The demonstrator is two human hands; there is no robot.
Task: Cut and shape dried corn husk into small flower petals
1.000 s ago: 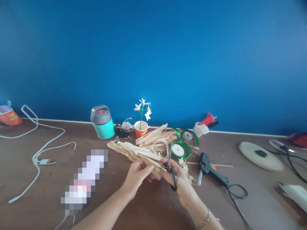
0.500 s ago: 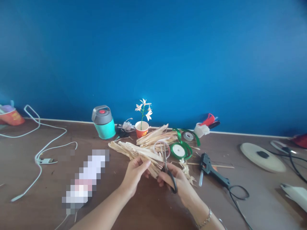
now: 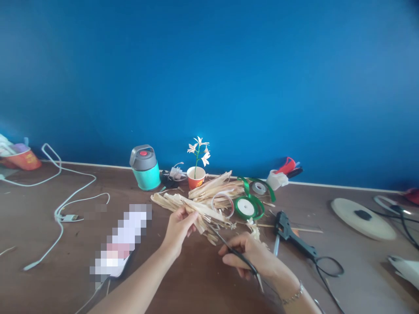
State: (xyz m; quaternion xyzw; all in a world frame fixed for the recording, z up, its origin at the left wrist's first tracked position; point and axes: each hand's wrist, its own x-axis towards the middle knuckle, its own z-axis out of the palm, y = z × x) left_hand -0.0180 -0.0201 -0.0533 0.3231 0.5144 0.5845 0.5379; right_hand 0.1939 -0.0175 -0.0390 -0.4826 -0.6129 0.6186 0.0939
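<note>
My left hand (image 3: 181,224) is pinched on the near end of a bundle of pale dried husk strips (image 3: 176,201) lying on the table. To its right, my right hand (image 3: 244,253) is closed around scissors (image 3: 240,258) with dark handles. They appear almost edge-on, so whether the blades are apart cannot be seen. One thin end reaches towards the frayed husk; a metal tip shows below the hand. Beyond the bundle lie more husks (image 3: 216,185), a clear tape ring (image 3: 231,208) and a green ribbon spool (image 3: 245,206).
White flowers on a green stem stand in a red paper cup (image 3: 196,178). Left are a turquoise flask (image 3: 146,176), a blurred-out phone-like object (image 3: 122,237) and white cables (image 3: 59,205). A glue gun (image 3: 294,240) and a round lid (image 3: 347,218) lie right.
My right hand has drawn back from the husks, and the scissors have turned from upright to slanting across the hand. My left hand stays on the bundle. The view has shifted slightly.
</note>
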